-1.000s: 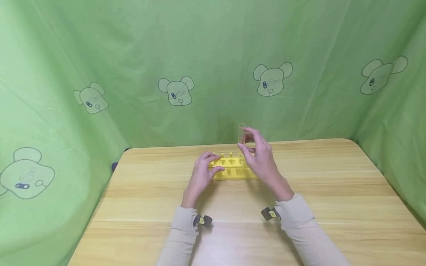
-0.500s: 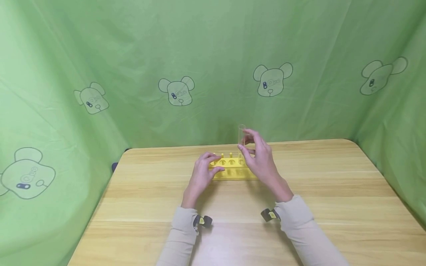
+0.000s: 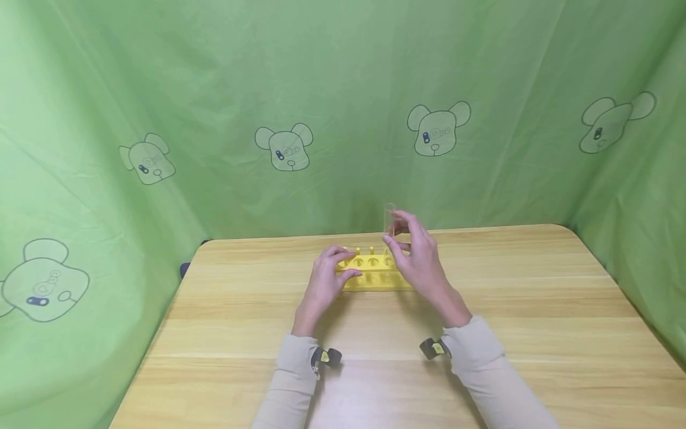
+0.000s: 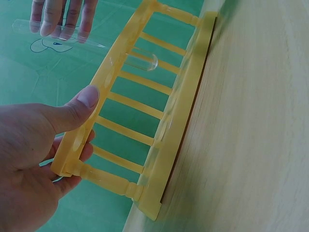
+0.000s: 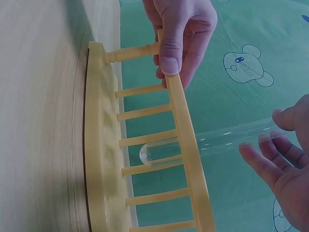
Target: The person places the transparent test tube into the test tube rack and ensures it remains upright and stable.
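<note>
A yellow test tube rack [image 3: 374, 279] stands on the table, with round holes along its top bar. My left hand [image 3: 326, 274] grips the left end of that bar, thumb [image 4: 88, 96] in front and fingers behind. My right hand [image 3: 420, 256] pinches a clear test tube [image 3: 389, 219] between thumb and fingertips. In the right wrist view the test tube [image 5: 217, 137] passes through a hole of the top bar. Its rounded bottom hangs between the top bar and the base, apart from the base.
The rack stands near the back edge of the wooden table [image 3: 241, 333]. Behind and at both sides hangs a green curtain [image 3: 343, 89] printed with bear heads. Thin yellow pegs [image 3: 372, 250] stick up along the rack's back. Each wrist wears a small black camera [image 3: 333, 357].
The test tube and my right hand have moved down slightly toward the rack. My left hand has kept its place on the rack.
</note>
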The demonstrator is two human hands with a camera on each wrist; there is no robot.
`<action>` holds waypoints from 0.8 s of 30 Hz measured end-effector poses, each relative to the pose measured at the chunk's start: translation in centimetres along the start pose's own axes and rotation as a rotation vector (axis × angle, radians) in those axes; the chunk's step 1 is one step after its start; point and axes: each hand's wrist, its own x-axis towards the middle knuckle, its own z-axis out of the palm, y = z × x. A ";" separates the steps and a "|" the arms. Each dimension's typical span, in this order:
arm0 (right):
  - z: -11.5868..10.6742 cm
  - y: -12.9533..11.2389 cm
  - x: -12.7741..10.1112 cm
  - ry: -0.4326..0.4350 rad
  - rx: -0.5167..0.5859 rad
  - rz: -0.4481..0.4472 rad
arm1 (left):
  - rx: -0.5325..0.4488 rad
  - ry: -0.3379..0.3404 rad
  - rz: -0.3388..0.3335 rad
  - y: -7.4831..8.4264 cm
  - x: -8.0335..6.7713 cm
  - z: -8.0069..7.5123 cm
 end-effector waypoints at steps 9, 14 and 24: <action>0.1 0.2 -0.1 -0.001 -0.004 0.003 | 0.005 0.010 0.012 -0.2 -0.1 0.1; 0.2 0.4 -0.3 -0.007 0.003 0.013 | 0.005 0.018 0.027 -0.2 -0.1 0.1; 0.3 0.6 -0.5 -0.003 0.010 0.020 | 0.002 0.004 0.008 -0.1 0.0 0.0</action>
